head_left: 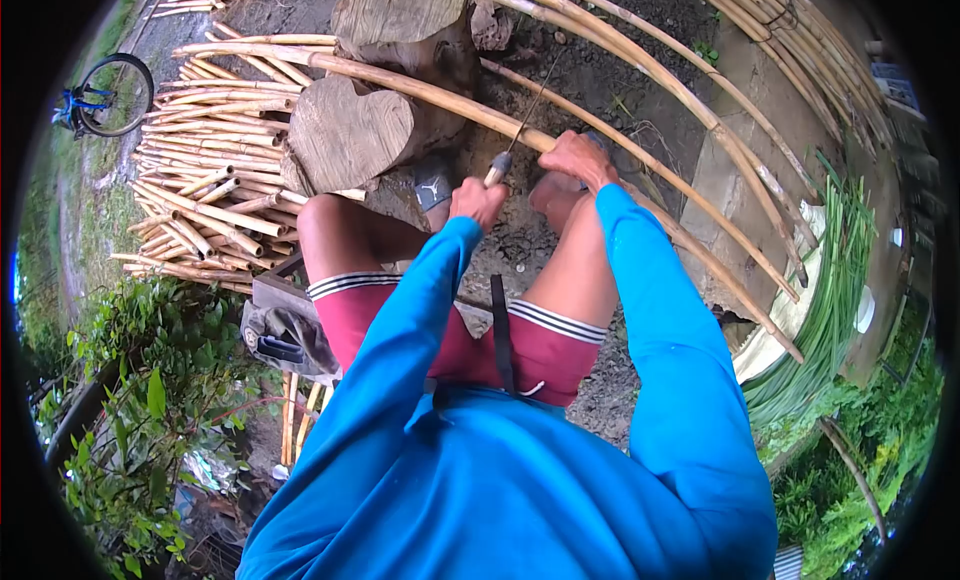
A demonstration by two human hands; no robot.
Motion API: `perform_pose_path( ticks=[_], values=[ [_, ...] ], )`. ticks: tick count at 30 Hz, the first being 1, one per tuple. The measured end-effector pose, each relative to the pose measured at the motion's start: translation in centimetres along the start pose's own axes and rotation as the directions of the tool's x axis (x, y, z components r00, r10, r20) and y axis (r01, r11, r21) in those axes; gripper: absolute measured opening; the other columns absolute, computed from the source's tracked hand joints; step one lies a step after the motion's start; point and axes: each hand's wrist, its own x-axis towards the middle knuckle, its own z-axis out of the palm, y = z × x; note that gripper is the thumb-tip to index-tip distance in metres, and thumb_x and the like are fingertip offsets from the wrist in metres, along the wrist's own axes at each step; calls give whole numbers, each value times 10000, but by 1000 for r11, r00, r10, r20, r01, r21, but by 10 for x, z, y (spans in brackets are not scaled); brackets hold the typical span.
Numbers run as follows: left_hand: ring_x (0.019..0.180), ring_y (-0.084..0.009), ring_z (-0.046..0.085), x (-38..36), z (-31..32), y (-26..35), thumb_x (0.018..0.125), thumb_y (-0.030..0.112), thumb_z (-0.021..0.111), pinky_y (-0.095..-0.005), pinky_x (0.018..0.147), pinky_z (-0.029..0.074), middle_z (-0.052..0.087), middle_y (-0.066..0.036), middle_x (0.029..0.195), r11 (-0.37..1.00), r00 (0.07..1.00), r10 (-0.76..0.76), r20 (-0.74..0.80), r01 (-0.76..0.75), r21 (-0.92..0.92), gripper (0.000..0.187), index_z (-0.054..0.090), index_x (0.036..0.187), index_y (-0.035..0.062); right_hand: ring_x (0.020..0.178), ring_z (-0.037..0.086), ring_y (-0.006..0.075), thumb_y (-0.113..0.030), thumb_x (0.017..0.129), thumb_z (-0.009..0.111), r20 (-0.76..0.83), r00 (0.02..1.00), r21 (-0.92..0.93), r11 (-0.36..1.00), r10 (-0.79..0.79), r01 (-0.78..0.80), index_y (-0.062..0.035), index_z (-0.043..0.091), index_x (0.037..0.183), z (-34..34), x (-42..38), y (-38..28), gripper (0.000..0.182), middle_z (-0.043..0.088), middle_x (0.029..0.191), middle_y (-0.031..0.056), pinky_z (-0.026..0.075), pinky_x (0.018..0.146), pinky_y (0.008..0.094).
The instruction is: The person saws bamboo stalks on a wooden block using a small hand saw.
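Note:
My left hand [478,202] is closed around the pale handle of a long, thin-bladed hand tool [497,167] with a dark collar. Its narrow blade points up and to the right and crosses a long bamboo pole [430,92]; whether it is a saw or a knife I cannot tell. Just right of the blade, my right hand [582,160] grips the same pole from above. The pole slants from the upper left, over a heart-shaped log block [350,130], down past my right knee to the lower right.
Short cut bamboo pieces [205,215] are piled on the left. Behind the heart-shaped block stands a tree stump [400,15]. More long poles [640,55] lie at the upper right, near green strips [835,310]. A dark cap [290,337] sits beside my left thigh, and a bicycle wheel [115,95] shows far left.

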Motion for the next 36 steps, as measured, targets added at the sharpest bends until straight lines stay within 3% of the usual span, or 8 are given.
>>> perform_pose_path(
  ticks=[2,4,7,9,25,32,35,36],
  values=[
    [990,-421,637,-1,24,-25,808,439,590,-466,825,504,661,-276,1023,1000,999,22,-28,-22,-22,491,676,971,-15,1206,564,415,-304,697,625,66,995,11,997,77,-78,-55,717,1099,-7,-15,4,482,628,1229,236,423,1044,465],
    [974,-380,663,-20,-3,-94,827,371,598,-458,835,510,669,-278,994,770,902,429,44,-391,504,364,707,1005,72,1113,616,394,-323,675,639,-83,997,20,1000,-5,7,-40,725,1052,-5,5,-13,479,652,1143,251,470,961,456],
    [988,-346,676,-87,-4,-113,777,345,619,-444,841,512,673,-274,982,966,957,241,-160,-253,-60,454,685,1059,-5,1011,671,389,-335,650,654,-92,995,11,1000,22,-21,-28,736,998,3,5,-1,470,683,1052,261,518,878,449],
    [963,-386,666,-52,3,-88,774,372,615,-463,828,500,669,-273,951,999,998,-20,65,21,-24,511,649,1068,-45,1011,670,389,-330,650,655,-43,999,2,1000,15,-15,-27,734,1006,6,-2,-9,473,683,1056,258,518,876,450],
    [961,-430,663,-3,-4,5,795,400,563,-470,851,507,674,-292,977,998,997,-40,-58,43,54,522,667,1038,-50,996,672,387,-319,678,633,58,998,53,998,-33,30,-3,723,1001,-2,-5,-2,460,677,1041,270,531,852,436],
    [952,-422,655,-73,-8,-106,754,249,626,-454,891,508,660,-271,1058,980,978,196,-78,-197,-15,351,720,1061,108,1007,661,408,-299,681,619,-74,997,6,1000,-1,1,-11,728,998,2,-3,-4,442,677,1049,263,526,871,441],
    [1024,-477,608,1,5,-44,835,375,523,-508,888,479,626,-352,994,752,885,442,145,-454,478,466,649,1047,-20,1020,653,421,-295,683,616,-94,995,6,1000,-17,17,-12,728,994,3,-1,-9,435,675,1053,267,521,887,456],
    [980,-495,606,27,13,-9,824,383,531,-512,866,487,625,-350,981,995,999,-38,17,40,-92,487,640,999,-58,1030,650,422,-295,681,618,-51,999,41,999,-16,19,-13,728,997,3,-3,-8,438,674,1056,268,518,898,456]
  ],
)
